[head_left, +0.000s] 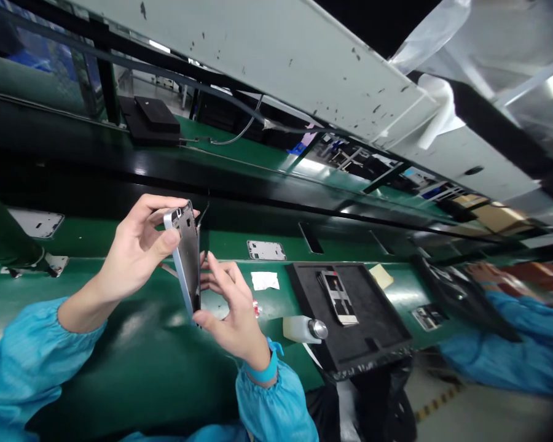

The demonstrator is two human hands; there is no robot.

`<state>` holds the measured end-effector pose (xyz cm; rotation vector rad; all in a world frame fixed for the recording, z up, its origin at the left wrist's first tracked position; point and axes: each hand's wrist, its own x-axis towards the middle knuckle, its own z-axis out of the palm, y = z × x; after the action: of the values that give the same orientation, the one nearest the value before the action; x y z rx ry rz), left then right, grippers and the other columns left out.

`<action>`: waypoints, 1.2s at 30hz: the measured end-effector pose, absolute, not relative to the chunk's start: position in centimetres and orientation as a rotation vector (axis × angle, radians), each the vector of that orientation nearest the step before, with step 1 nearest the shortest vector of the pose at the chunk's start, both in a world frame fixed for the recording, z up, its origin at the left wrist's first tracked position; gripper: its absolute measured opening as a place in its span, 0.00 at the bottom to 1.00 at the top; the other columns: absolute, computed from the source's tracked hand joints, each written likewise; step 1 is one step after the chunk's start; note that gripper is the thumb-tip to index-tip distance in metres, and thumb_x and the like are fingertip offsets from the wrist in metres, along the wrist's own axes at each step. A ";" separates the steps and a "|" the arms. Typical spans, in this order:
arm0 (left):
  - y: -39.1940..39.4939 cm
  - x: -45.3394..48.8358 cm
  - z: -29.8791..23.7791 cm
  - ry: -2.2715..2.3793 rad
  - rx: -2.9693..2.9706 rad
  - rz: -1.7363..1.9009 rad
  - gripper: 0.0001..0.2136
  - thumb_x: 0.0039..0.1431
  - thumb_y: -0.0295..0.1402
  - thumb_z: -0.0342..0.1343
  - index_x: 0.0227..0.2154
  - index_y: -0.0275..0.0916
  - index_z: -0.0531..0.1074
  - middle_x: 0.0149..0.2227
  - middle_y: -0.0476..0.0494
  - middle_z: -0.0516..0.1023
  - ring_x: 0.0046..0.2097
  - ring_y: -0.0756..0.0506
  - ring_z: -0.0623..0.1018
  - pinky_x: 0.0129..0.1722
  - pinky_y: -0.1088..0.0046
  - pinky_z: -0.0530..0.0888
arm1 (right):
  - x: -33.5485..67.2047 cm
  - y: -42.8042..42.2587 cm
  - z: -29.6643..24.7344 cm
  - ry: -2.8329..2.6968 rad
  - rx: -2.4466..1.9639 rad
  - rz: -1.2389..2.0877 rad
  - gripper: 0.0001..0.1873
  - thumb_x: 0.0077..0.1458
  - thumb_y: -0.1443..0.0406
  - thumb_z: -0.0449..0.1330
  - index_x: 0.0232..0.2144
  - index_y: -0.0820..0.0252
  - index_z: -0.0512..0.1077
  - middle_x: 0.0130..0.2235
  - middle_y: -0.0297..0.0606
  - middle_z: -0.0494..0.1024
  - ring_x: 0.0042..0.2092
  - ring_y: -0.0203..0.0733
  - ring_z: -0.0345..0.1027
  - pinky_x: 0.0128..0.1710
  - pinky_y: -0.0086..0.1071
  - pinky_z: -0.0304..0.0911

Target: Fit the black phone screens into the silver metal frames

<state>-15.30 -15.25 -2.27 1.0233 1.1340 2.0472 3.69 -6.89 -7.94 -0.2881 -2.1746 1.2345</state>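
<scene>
A phone frame (pixel 187 258) with a silvery rim and a dark grey inner face is held up on edge above the green bench. My left hand (pixel 141 242) grips its upper end, thumb on the near rim and fingers behind. Around the lower end closes my right hand (pixel 230 307), its thumb at the bottom corner and its fingers at the far side. A blue band circles my right wrist. Behind my hands, a pale phone plate (pixel 266 250) lies flat, with a white paper scrap (pixel 265 280) in front of it.
A black tray (pixel 373 307) to the right bears phone parts (pixel 338 298). Beside it a bottle with a metal cap (pixel 299 329) lies or leans. Another plate (pixel 37 222) is at far left. A co-worker's blue sleeve (pixel 511 356) shows at right. A pale shelf (pixel 267 55) hangs overhead.
</scene>
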 end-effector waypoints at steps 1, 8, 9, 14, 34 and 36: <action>-15.2 -15.3 -2.3 1.157 1.033 2.061 0.17 0.57 0.46 0.72 0.46 0.45 0.79 0.49 0.40 0.81 0.57 0.33 0.80 0.42 0.67 0.83 | 3.6 -6.9 -8.1 -2.200 -0.299 1.220 0.46 0.62 0.40 0.62 0.74 0.50 0.58 0.54 0.47 0.69 0.51 0.47 0.75 0.57 0.46 0.76; -15.3 -15.6 -2.3 1.177 1.197 2.090 0.19 0.60 0.45 0.70 0.47 0.40 0.76 0.47 0.39 0.79 0.43 0.39 0.85 0.35 0.69 0.84 | 2.3 -6.9 -8.4 -2.138 -0.259 1.205 0.44 0.63 0.40 0.62 0.74 0.49 0.60 0.53 0.47 0.69 0.51 0.48 0.73 0.54 0.46 0.77; -15.4 -15.6 -2.4 1.180 1.186 2.084 0.19 0.61 0.45 0.70 0.48 0.40 0.75 0.48 0.38 0.79 0.43 0.38 0.86 0.34 0.69 0.84 | 2.1 -6.9 -8.3 -2.143 -0.252 1.183 0.44 0.63 0.40 0.62 0.73 0.49 0.61 0.54 0.48 0.69 0.51 0.48 0.73 0.54 0.47 0.77; -15.2 -14.4 -3.2 1.035 1.079 2.122 0.20 0.65 0.46 0.66 0.53 0.42 0.72 0.56 0.36 0.80 0.51 0.37 0.85 0.46 0.61 0.85 | 0.6 -6.9 -9.0 -2.149 -0.240 1.056 0.35 0.61 0.47 0.69 0.67 0.49 0.72 0.56 0.48 0.68 0.57 0.52 0.71 0.60 0.50 0.73; -17.2 -11.3 -3.3 1.124 1.147 1.757 0.23 0.75 0.50 0.48 0.49 0.43 0.83 0.44 0.43 0.86 0.44 0.40 0.84 0.46 0.68 0.79 | 2.4 -8.0 -3.7 -1.837 -0.540 1.579 0.36 0.66 0.35 0.50 0.22 0.57 0.67 0.13 0.28 0.62 0.16 0.32 0.55 0.18 0.28 0.50; -17.5 -10.8 -3.6 1.168 1.200 1.747 0.22 0.76 0.48 0.46 0.51 0.44 0.83 0.44 0.43 0.86 0.45 0.40 0.83 0.48 0.68 0.78 | 2.5 -8.2 -3.1 -1.880 -0.525 1.538 0.36 0.66 0.37 0.53 0.19 0.56 0.63 0.14 0.28 0.60 0.17 0.31 0.53 0.19 0.28 0.49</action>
<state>-10.83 -17.54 -3.64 1.2001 1.1678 1.7472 2.53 -8.23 -3.10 -0.5246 -1.8798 1.5376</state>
